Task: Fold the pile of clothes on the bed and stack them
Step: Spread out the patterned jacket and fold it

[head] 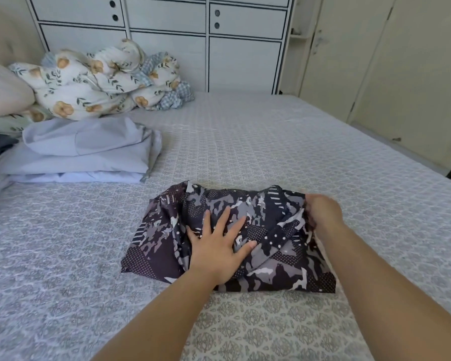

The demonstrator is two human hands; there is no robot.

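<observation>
Left hand (217,246) pressing flat, fingers spread, on camouflage shirt (248,220); right hand (323,213) gripping its right edge.

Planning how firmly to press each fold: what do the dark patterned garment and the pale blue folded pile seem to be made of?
Dark patterned garment: thin woven fabric, slight sheen, soft drapey creases; possibly synthetic. Pale blue folded pile: smooth matte woven cloth, crisp folds, likely cotton or blend.
</observation>
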